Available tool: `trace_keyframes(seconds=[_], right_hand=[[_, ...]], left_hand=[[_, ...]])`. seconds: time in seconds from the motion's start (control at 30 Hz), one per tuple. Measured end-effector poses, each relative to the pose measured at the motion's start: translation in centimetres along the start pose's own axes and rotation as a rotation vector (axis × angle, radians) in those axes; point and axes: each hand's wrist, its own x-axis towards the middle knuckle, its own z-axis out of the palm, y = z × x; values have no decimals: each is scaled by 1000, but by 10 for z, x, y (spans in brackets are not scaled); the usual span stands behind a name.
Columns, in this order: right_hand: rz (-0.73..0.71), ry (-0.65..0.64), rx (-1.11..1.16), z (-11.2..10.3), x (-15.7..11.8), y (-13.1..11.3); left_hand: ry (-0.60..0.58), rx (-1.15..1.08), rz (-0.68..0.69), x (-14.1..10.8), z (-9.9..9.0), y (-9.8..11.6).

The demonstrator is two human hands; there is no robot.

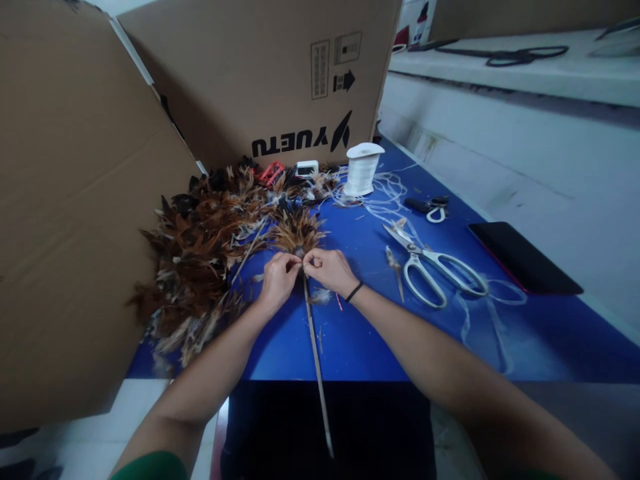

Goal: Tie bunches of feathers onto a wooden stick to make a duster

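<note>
A thin stick (314,340) runs from the blue table over its front edge, with a tuft of brown feathers (298,230) around its far end, like a feather duster. Just below the tuft, my left hand (281,277) is closed in a pinch on the left side of the stick. My right hand (330,270), with a dark band at the wrist, pinches close against it from the right. Whatever lies between the fingertips is too small to make out. A loose pale feather (321,296) rests under my right hand.
A big heap of brown feathers (195,240) covers the table's left side, beside cardboard (240,73). Toward the right are white-handled scissors (435,267), a black tablet-like device (523,257), small snips (429,207) and a white spool (363,170) with loose ribbon (390,190).
</note>
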Motion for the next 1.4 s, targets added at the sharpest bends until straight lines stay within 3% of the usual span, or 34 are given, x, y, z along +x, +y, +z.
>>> trace_keyframes(seconds=[0.27, 0.43, 0.7, 1.4], right_hand=[[-4, -1, -10, -1, 0, -1], [-4, -16, -24, -1, 1, -1], [3, -32, -42, -2, 0, -3], [36, 40, 39, -2, 1, 2]], left_hand=[[-108, 23, -12, 1, -3, 1], [-162, -36, -117, 3, -6, 3], [-118, -113, -228, 3, -4, 1], [-22, -132, -212, 7, -1, -2]])
